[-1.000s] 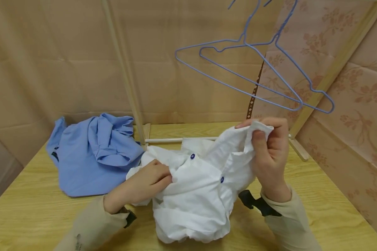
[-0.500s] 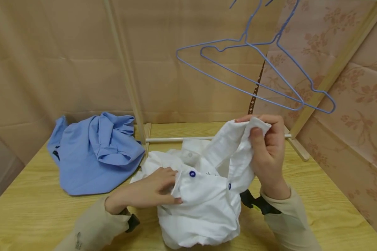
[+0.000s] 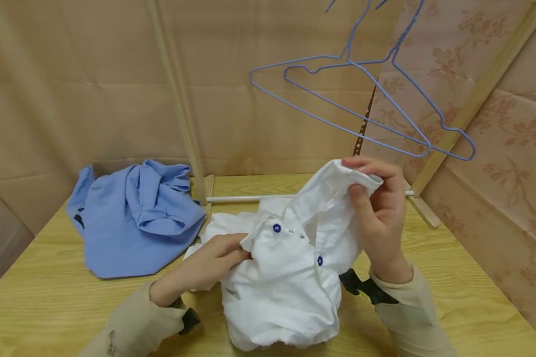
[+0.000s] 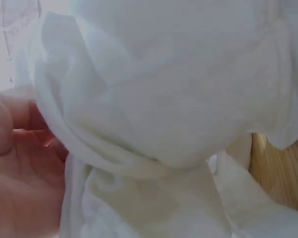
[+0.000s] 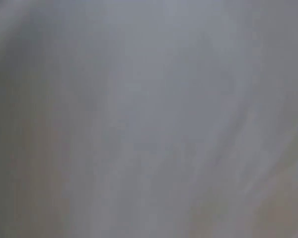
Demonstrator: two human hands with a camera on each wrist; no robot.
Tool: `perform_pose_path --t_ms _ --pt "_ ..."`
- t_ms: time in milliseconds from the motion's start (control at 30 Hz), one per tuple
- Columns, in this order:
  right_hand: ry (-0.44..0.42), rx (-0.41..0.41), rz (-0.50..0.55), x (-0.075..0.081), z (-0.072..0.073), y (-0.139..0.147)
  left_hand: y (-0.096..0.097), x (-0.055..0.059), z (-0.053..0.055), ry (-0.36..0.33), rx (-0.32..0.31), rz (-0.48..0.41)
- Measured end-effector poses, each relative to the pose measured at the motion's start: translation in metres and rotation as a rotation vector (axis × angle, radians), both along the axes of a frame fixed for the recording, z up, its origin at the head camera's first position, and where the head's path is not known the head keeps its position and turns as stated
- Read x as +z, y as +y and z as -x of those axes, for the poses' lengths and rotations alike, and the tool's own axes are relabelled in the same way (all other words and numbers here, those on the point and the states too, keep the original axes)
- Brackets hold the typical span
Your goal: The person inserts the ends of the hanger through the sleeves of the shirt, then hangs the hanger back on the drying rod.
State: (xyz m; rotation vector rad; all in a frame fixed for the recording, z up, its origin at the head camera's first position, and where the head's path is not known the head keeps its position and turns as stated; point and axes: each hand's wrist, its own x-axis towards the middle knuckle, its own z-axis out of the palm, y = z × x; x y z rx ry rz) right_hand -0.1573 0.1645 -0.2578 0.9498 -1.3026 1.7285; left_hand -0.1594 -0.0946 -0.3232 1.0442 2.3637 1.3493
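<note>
A crumpled white shirt (image 3: 281, 287) with dark blue buttons is bunched up in front of me, its neck opening facing upward. My right hand (image 3: 384, 218) pinches the collar (image 3: 335, 181) between thumb and fingers and holds it raised. On the other side, my left hand (image 3: 216, 260) pinches the shirt's front edge just left of the top button (image 3: 276, 228), some fingertips hidden under the cloth. The left wrist view shows that hand (image 4: 25, 168) at the left side of loose white folds. Blurred pale cloth fills the right wrist view.
A blue shirt (image 3: 120, 223) lies heaped on the wooden table (image 3: 464, 297) to the left. Two blue wire hangers (image 3: 339, 126) hang above, at the back right. Behind the white shirt stands a wooden rack with a post (image 3: 178, 99) and a low white bar (image 3: 232, 199).
My left hand's fingers spread at the front edge, then closed into a pinch there as the top button rose. My right hand stays near its place while the collar tips up and leftward.
</note>
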Motion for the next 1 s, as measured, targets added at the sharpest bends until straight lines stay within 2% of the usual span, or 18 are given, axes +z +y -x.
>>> perform_pose_path --t_ms 67,167,267,333,400,500,600,700,800,867,933,1000 --pt "0.016 -0.009 0.024 0.001 -0.002 -0.002 0.0 0.0 0.0 -0.028 0.008 -0.004" --pt "0.052 -0.024 0.042 0.001 -0.006 -0.005 -0.001 0.001 0.001 -0.095 -0.042 -0.047" --pt "0.101 -0.039 0.049 0.002 -0.01 -0.009 -0.001 -0.001 0.0 -0.182 -0.148 -0.121" --pt "0.13 -0.046 0.057 0.002 -0.011 -0.012 -0.001 -0.002 -0.001 -0.274 -0.234 -0.196" --pt "0.141 -0.054 0.068 0.002 -0.012 -0.013 0.001 -0.002 -0.002 -0.334 -0.304 -0.275" --pt "0.13 -0.058 0.075 0.002 -0.011 -0.014 0.004 -0.002 -0.006 -0.389 -0.357 -0.395" --pt "0.106 -0.056 0.06 0.002 -0.008 -0.013 0.004 -0.001 -0.01 -0.382 -0.332 -0.467" --pt "0.094 -0.056 0.038 0.001 -0.006 -0.012 0.003 0.002 -0.013 -0.36 -0.291 -0.441" --pt "0.097 -0.073 0.044 0.001 -0.004 -0.011 0.005 0.003 -0.014 -0.311 -0.305 -0.336" --pt "0.096 -0.082 0.062 0.002 -0.004 -0.01 0.008 0.002 -0.014 -0.252 -0.302 -0.25" --pt "0.096 -0.08 0.068 0.003 -0.003 -0.009 0.009 0.002 -0.014 -0.174 -0.272 -0.165" --pt "0.083 -0.063 0.059 0.004 -0.002 -0.005 0.008 0.002 -0.015 -0.073 -0.202 -0.085"
